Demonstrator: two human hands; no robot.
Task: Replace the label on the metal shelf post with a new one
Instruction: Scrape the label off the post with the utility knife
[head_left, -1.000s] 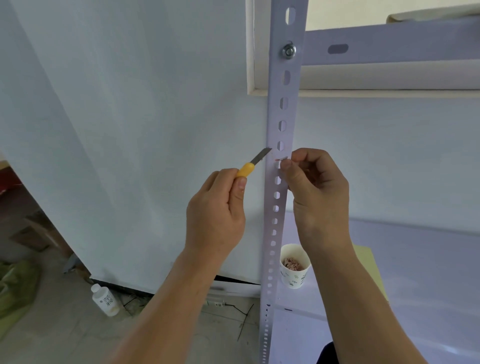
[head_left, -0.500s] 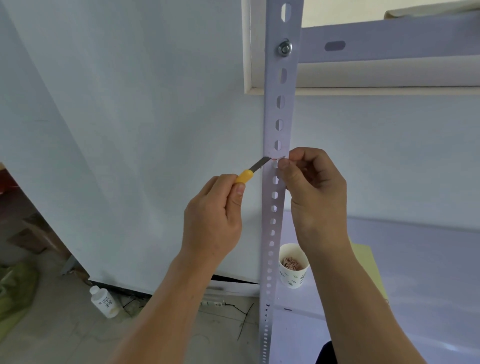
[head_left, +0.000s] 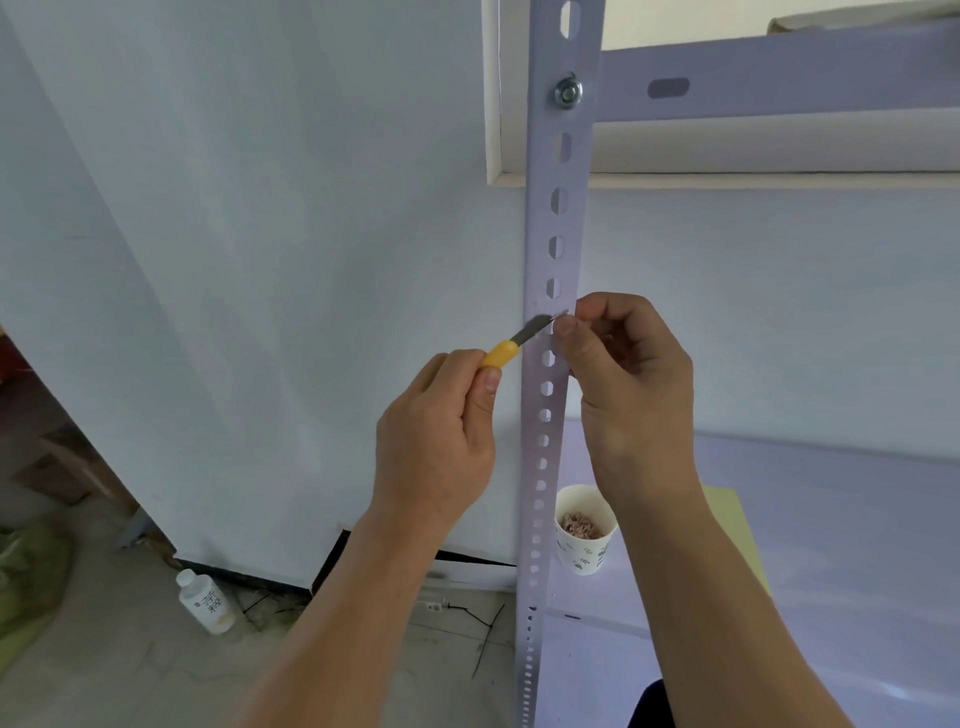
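Note:
A pale perforated metal shelf post (head_left: 557, 218) runs top to bottom through the middle of the view. My left hand (head_left: 436, 436) grips a yellow-handled knife (head_left: 514, 343), whose grey blade lies across the post's front face. The blade tip meets a tiny scrap of label (head_left: 562, 314) on the post. My right hand (head_left: 631, 384) pinches that scrap between thumb and forefinger at the post's right edge. The label itself is too small to make out.
A paper cup (head_left: 584, 540) with pinkish scraps stands on the shelf board (head_left: 831, 545) right of the post, beside a yellow sheet (head_left: 732, 525). A white bottle (head_left: 205, 603) lies on the floor at lower left. A white wall panel (head_left: 260, 260) stands behind the post.
The knife blade has moved right, from beside the post's left edge onto its face, reaching the scrap that my right hand pinches. My right hand has stayed put.

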